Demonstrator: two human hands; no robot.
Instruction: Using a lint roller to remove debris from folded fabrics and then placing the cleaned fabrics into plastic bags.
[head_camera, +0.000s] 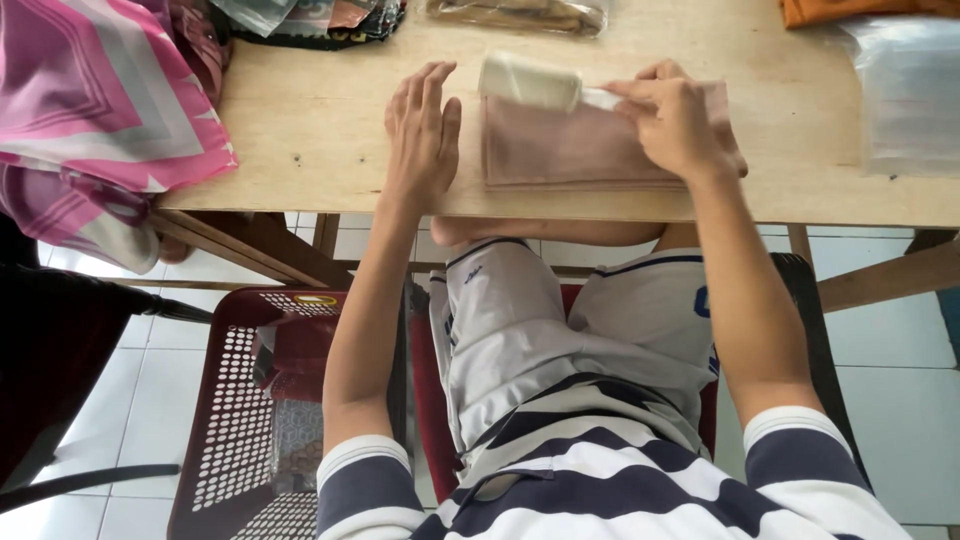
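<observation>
Head view, looking down past a striped shirt and grey shorts to a plywood counter (330, 150). Folded dusty-pink cloth (570, 150) lying flat near the counter's front edge, between the two hands. Left hand (422, 135) resting flat on the bare wood just beside the cloth's left edge, fingers (425, 85) spread open, holding nothing. Right hand (675, 125) on top of the cloth's right half, fingers (640, 92) pinched closed on the pale handle of a white lint roller (530, 82), roller head lying across the cloth's upper left corner. Cloth judged light, soft and limp, likely to slide on smooth wood; best pinned flat or lifted by the folded edge. Roller judged light and rigid, taken by the handle. Clear plastic bags at the far edge: one (520, 14) with a folded brownish item inside, another (905, 95) at right, contents unclear. Pink patterned scarf (95, 100) draped over the left corner. Dark red perforated basket (260, 400) on the floor below, contents hard to make out.
</observation>
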